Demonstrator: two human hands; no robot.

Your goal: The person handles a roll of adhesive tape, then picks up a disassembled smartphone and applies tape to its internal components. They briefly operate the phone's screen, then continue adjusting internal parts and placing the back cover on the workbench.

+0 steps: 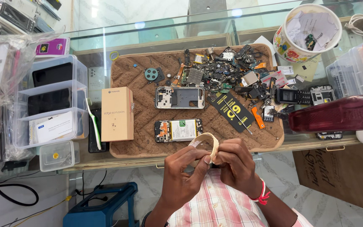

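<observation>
Both hands pinch one roll of tape at the bench's near edge.

I see the left hand [184,170] and right hand [233,162] together, fingers closed on a cream tape roll [207,144] held at 6 o'clock of the brown mat [136,75]. At 1 o'clock a floral cup [283,43] holds crumpled paper and a small circuit piece. At 9 o'clock stacked clear boxes [78,90] hold dark phones and a card.

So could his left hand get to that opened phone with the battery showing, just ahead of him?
Probably yes: the left hand sits just short of the opened phone with nothing between, but both hands hold a tape roll.
</observation>
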